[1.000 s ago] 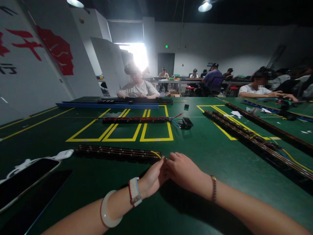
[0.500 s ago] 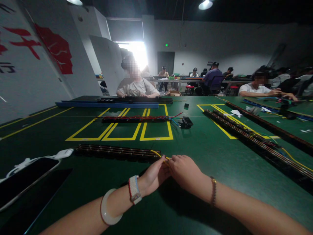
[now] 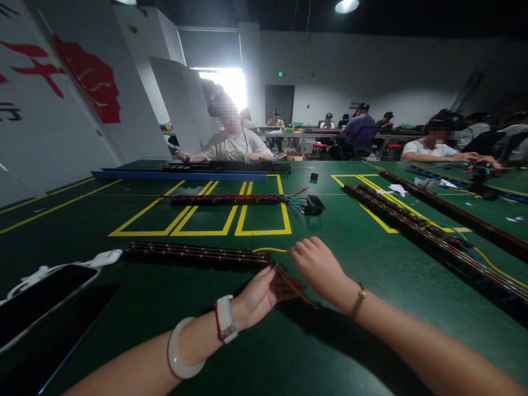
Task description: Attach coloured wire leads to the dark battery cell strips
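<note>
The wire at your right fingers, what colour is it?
Yellow. The wire shows best in the head view.

Workshop, elec assembly type: big green worktable [image 3: 165, 302] w/ yellow tape outlines [image 3: 210, 233], long dark strips [image 3: 193, 251] w/ coloured wires [image 3: 270, 249] lying on it, co-worker [image 3: 235, 144] seated opp, more ppl [image 3: 358, 132] in caps at benches [image 3: 319, 133] nr the back, red stools [image 3: 319, 146], plain lt walls [image 3: 371, 66], lamp [image 3: 347, 6] overhead, lit green sign [image 3: 280, 73] abv a dark door [image 3: 280, 104], big red graphic [image 3: 91, 82] + lettering [image 3: 38, 71] on L wall panel [image 3: 58, 146]
</note>
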Demonstrator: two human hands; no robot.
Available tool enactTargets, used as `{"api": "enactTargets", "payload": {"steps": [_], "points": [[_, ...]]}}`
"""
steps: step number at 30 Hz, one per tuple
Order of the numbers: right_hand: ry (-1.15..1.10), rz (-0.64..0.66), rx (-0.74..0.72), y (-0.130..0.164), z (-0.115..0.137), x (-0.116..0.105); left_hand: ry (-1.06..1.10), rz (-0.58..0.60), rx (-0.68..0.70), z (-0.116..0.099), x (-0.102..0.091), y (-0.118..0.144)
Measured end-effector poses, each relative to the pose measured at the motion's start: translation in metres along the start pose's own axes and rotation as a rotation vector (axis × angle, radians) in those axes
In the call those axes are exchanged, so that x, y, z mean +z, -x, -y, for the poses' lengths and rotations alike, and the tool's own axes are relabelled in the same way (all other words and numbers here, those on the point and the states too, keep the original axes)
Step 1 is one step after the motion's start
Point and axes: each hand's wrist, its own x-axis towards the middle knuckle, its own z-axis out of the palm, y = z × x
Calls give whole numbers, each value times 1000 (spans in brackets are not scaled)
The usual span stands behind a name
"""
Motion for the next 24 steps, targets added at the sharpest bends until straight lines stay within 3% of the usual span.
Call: {"api": "enactTargets", "payload": {"steps": [9,18,21,24], "points": [[-16,-102,-111,-7,-32,53,-95,-26,0,-1,2,3],[-82,-52,-195,-14,-36,74,-171,-40,-24,-4,5,7],[-143,-64,-182,-14,-38,78,-303,-73,-86,-11,4,11],[-163,-78,-170,-13,-38,80,-603,-108,-140,-24,-2,14]]}}
